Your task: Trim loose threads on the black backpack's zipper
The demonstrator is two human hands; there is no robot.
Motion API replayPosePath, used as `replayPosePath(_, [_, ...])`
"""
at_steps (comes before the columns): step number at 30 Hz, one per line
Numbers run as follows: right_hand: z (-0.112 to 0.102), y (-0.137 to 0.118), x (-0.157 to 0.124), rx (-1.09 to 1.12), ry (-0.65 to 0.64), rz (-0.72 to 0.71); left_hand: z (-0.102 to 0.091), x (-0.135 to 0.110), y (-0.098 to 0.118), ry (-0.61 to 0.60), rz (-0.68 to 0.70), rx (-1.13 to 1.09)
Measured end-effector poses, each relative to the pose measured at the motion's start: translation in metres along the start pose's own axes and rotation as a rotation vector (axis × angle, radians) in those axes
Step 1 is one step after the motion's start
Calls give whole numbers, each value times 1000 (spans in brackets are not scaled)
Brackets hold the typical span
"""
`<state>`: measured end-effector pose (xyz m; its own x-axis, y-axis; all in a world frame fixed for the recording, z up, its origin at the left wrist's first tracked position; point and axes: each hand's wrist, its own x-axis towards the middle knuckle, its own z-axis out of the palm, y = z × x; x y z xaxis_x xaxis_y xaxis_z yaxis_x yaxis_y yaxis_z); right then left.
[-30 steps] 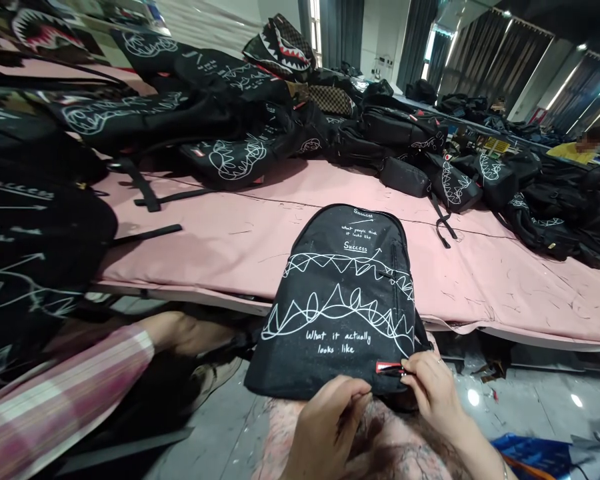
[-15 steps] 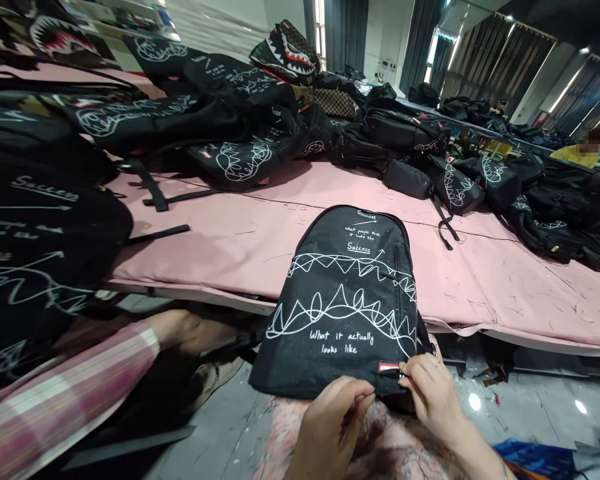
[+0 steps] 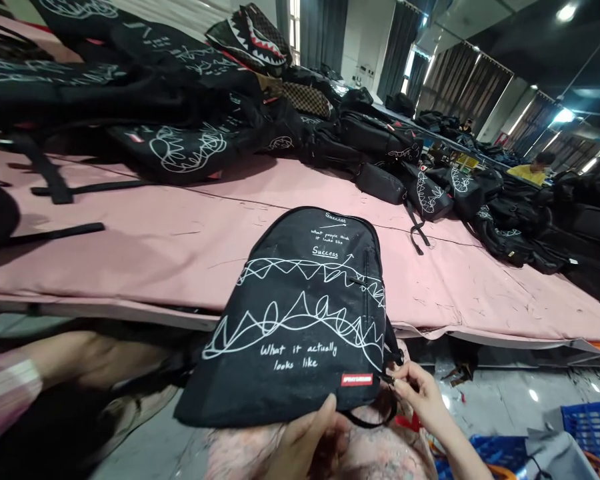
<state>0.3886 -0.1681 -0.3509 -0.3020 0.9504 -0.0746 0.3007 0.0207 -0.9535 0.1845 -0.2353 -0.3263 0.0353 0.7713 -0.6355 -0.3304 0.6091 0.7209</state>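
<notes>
At the near edge, the left hand (image 3: 305, 443) is gripping the bottom hem of a black backpack (image 3: 300, 320), thumb on top, while the right hand (image 3: 420, 397) is pinching a black strap (image 3: 393, 350) at its lower right corner. Beyond, the backpack is leaning against the pink table (image 3: 155, 240), with more bags (image 3: 190, 113) piled farther back.

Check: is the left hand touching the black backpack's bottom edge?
Touching. The head view shows the left hand with its thumb lying over the black backpack's bottom edge.
</notes>
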Motion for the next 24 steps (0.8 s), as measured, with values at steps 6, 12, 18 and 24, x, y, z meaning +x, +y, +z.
replayPosePath(6, [2, -7, 4, -62, -50, 3, 7, 7, -2, 129, 6, -137])
replayPosePath(12, [-3, -8, 5, -91, -81, -35, 7, 7, -5, 125, 60, -157])
replayPosePath(18, [-1, -6, 6, -133, -76, -33, 8, 7, -4, 142, 58, -180])
replayPosePath(24, [0, -5, 10, -196, -47, -76, 10, 5, 1, 137, 45, -195])
